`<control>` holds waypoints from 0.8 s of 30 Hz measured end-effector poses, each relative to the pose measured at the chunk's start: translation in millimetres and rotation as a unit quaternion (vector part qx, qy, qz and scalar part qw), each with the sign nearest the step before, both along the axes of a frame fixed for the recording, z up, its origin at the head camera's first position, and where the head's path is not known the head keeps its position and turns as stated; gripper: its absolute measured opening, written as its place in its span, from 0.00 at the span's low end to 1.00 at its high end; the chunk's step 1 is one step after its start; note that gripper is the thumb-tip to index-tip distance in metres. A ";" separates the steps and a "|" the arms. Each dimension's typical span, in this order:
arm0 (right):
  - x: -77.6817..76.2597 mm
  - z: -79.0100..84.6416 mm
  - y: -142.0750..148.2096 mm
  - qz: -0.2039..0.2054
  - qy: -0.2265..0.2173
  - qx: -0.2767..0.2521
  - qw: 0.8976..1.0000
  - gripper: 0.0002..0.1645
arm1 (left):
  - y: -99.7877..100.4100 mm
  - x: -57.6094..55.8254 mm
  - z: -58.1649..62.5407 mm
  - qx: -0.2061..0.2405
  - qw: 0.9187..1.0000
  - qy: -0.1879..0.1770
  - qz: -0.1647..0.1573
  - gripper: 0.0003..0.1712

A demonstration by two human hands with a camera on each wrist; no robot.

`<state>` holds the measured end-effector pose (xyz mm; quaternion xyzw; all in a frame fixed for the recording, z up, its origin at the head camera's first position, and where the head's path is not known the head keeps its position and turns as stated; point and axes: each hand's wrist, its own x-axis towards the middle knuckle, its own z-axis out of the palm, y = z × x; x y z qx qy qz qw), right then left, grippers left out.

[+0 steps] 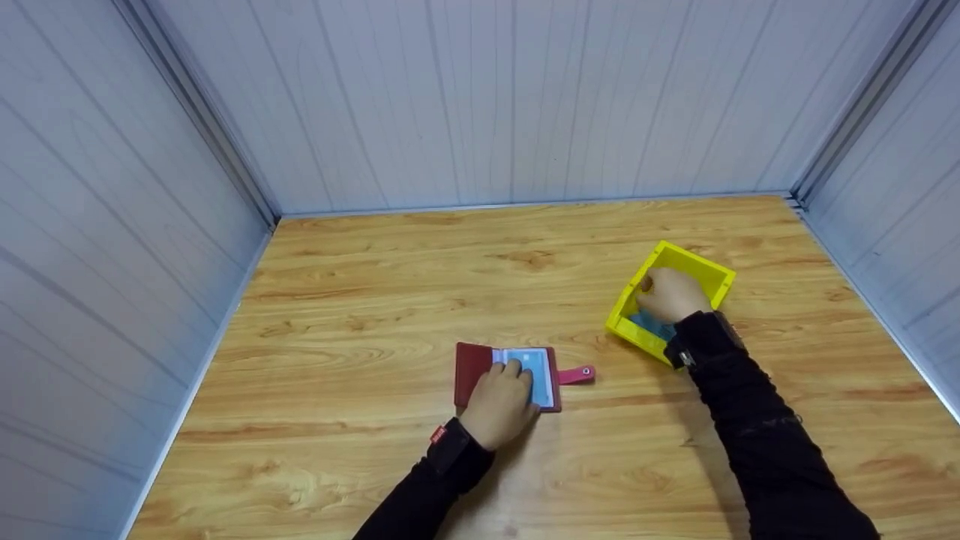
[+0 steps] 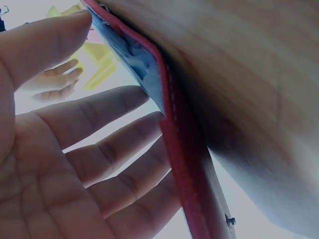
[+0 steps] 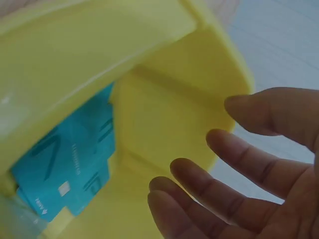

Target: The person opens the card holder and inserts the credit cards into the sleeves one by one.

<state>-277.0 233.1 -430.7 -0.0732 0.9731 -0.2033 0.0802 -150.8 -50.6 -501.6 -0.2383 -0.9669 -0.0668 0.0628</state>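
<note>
A red card wallet (image 1: 470,375) lies spread flat on the wooden table, its pink snap strap (image 1: 576,374) pointing right. Clear sleeves and a light blue card (image 1: 541,379) show on its right half. My left hand (image 1: 499,405) rests on the wallet, its fingertips along the edge in the left wrist view, thumb held apart. To the right, a yellow bin (image 1: 636,287) stands at an angle. Several teal cards (image 3: 75,154) lie overlapping at the bottom of it. My right hand (image 3: 244,184) is over the bin, fingers loosely bent, nothing between them.
The wooden tabletop (image 1: 360,300) meets a pale panel wall (image 1: 465,105) at the back. Similar panels rise on the left (image 1: 97,262) and right (image 1: 892,225). The bin sits near the right side, behind and to the right of the wallet.
</note>
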 end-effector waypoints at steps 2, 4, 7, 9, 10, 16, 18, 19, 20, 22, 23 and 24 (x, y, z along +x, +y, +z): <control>-2.4 -4.1 1.9 0.000 -0.002 0.014 1.000 0.09 | -0.1 -0.3 0.2 0.000 1.000 -0.001 -0.001 0.24; -3.9 -7.4 3.5 -0.001 -0.011 0.030 0.999 0.16 | -0.4 -0.7 -0.2 -0.001 1.000 0.001 -0.001 0.24; -4.3 -10.6 4.9 -0.003 -0.031 0.048 0.998 0.18 | -1.1 -0.8 -1.0 0.000 1.000 0.005 0.000 0.23; -4.5 -12.0 5.2 -0.003 -0.050 0.059 0.997 0.17 | -1.5 -0.9 -1.3 -0.001 1.000 0.008 0.001 0.23; -4.7 -12.9 6.0 -0.002 -0.059 0.064 0.996 0.17 | -1.6 -0.8 -1.4 0.000 1.000 0.009 0.001 0.23; -7.5 -17.8 9.4 0.004 -0.108 0.094 0.990 0.14 | -1.5 -0.6 -1.9 0.000 1.000 0.007 -0.002 0.23; -8.1 -18.9 9.6 0.006 -0.118 0.104 0.988 0.11 | -1.3 -0.4 -1.7 0.001 1.000 0.005 -0.003 0.23; -8.3 -19.3 9.6 0.008 -0.121 0.108 0.987 0.09 | -1.3 -0.3 -1.7 0.001 1.000 0.005 -0.003 0.23; -8.4 -19.6 9.4 0.010 -0.122 0.114 0.986 0.08 | -1.3 -0.3 -1.5 0.002 1.000 0.004 -0.003 0.23; -8.6 -20.0 9.0 0.016 -0.121 0.126 0.985 0.05 | -1.0 -0.4 -1.5 0.005 1.000 0.001 -0.002 0.23; -8.5 -20.0 8.8 0.018 -0.120 0.130 0.984 0.04 | -1.0 -0.4 -1.6 0.006 1.000 0.001 -0.002 0.23; -8.6 -20.2 8.7 0.019 -0.122 0.133 0.984 0.03 | -0.9 -0.6 -1.9 0.007 1.000 0.001 -0.002 0.23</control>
